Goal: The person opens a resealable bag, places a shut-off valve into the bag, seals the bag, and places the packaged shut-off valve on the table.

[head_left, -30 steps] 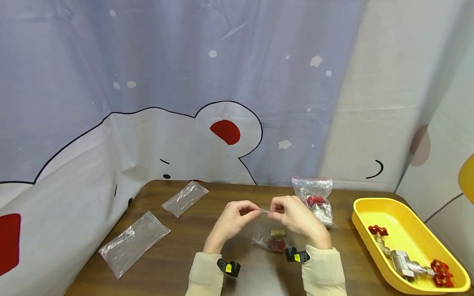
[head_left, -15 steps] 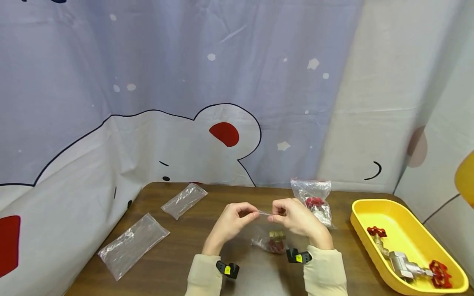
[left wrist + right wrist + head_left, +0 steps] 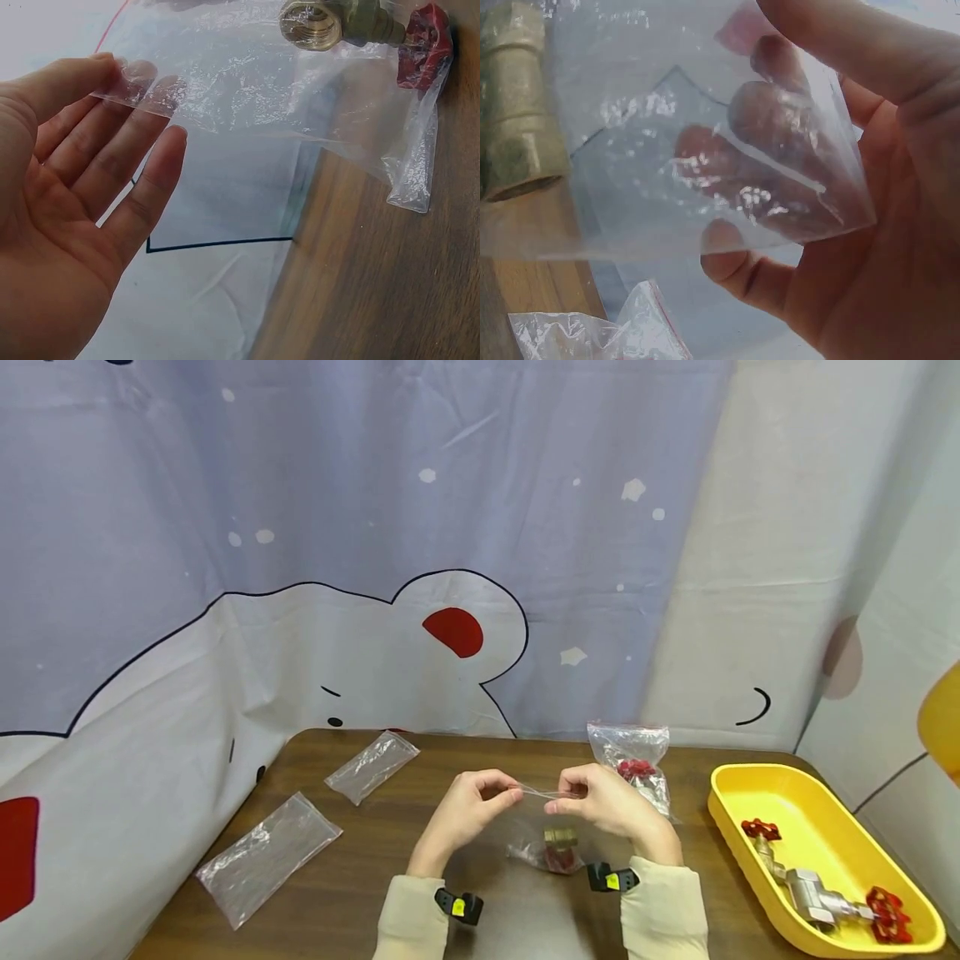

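Both hands hold a clear plastic zip bag [image 3: 240,90] by its upper edge, above the table. Thumb and fingers of my left hand [image 3: 474,814] pinch one end of that edge, and my right hand [image 3: 617,810] pinches the other. Between them the two film edges show as thin, slightly parted lines in the head view. Low in the bag is a brass valve [image 3: 560,837] with a red handwheel [image 3: 426,49]. Through the film in the right wrist view, several fingers of the right hand show behind the bag, with the valve body [image 3: 521,105] at left.
Two flat clear bags [image 3: 270,860] [image 3: 372,767] lie at left on the brown table [image 3: 330,902]. A bagged red-handled valve [image 3: 636,768] sits behind the right hand. At right, a yellow tray [image 3: 795,785] holds metal valves [image 3: 813,897] with red handwheels. A patterned curtain [image 3: 337,510] hangs behind.
My right hand has moved a little to the right, away from the left hand. More of the bag's upper edge shows between them, its two film edges now slightly parted.
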Demonstrator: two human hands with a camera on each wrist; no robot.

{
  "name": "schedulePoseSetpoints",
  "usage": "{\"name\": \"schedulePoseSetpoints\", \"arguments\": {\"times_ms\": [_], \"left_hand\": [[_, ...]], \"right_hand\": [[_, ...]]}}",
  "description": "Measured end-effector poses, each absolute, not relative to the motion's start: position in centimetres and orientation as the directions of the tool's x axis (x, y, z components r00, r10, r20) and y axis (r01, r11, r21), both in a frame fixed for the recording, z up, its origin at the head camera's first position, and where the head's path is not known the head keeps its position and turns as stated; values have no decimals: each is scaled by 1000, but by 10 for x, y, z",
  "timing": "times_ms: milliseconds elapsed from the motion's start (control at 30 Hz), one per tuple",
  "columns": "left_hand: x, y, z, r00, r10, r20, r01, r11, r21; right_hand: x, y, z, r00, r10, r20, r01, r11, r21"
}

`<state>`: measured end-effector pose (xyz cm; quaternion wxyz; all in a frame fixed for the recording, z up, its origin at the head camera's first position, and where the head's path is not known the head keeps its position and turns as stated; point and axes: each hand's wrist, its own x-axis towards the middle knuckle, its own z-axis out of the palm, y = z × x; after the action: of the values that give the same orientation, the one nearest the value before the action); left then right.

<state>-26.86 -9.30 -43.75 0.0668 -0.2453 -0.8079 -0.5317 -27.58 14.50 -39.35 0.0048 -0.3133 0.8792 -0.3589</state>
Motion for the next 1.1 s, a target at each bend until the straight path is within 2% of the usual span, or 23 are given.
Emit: {"name": "schedulePoseSetpoints", "arguments": {"times_ms": [333,633,1100], "left_hand": [[-269,-93,-439,-882,315,350,445,317,837],[-270,-94,-439,-882,319,348,442,301,845],[-269,-91,-442,-897,311,315,403,281,871]], "right_hand": [[-278,143,-398,-749,-612,255,-596,453,-662],[-279,147,-397,-769,-612,187,-540,464,-702],[-280,153,-401,-770,-605,202,-541,451,-710]]}}
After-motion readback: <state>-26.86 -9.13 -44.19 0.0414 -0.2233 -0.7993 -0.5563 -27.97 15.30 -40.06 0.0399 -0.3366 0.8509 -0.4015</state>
